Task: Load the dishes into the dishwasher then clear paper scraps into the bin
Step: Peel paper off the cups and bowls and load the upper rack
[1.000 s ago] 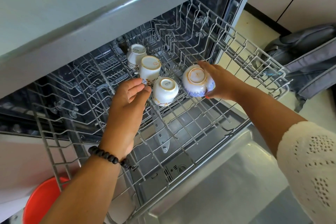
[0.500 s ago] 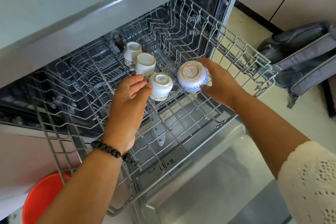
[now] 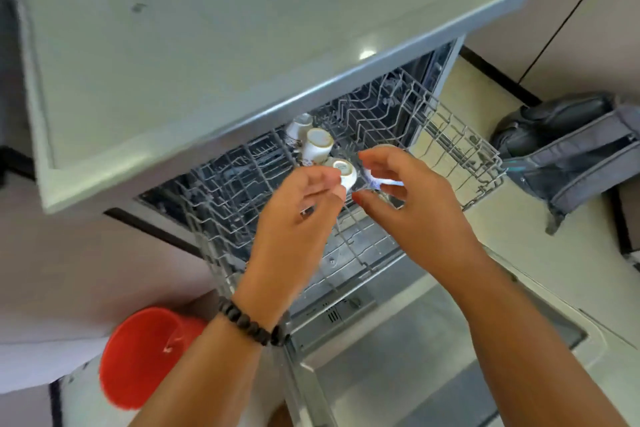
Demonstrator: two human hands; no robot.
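The dishwasher's upper rack point(image 3: 453, 146) is pulled out. Three white gold-rimmed cups lie upside down in a row on it: the far cup point(image 3: 300, 124), the middle cup point(image 3: 317, 149) and the near cup point(image 3: 347, 173). A sliver of the blue-and-white bowl point(image 3: 382, 183) shows to their right, mostly hidden behind my right hand point(image 3: 412, 208). My left hand point(image 3: 294, 218), with a bead bracelet at the wrist, hovers just in front of the near cup. Both hands are above the rack with loosely curled fingers and hold nothing. The frame is motion-blurred.
The open dishwasher door point(image 3: 433, 367) lies flat below my arms. A red bin point(image 3: 145, 354) stands on the floor at the lower left. A grey backpack point(image 3: 575, 149) lies on the floor to the right. The dishwasher's top point(image 3: 207, 45) fills the upper view.
My right hand has let go of the bowl, which stays in the rack. Both hands have drawn back toward me and up, and my view has pulled back.
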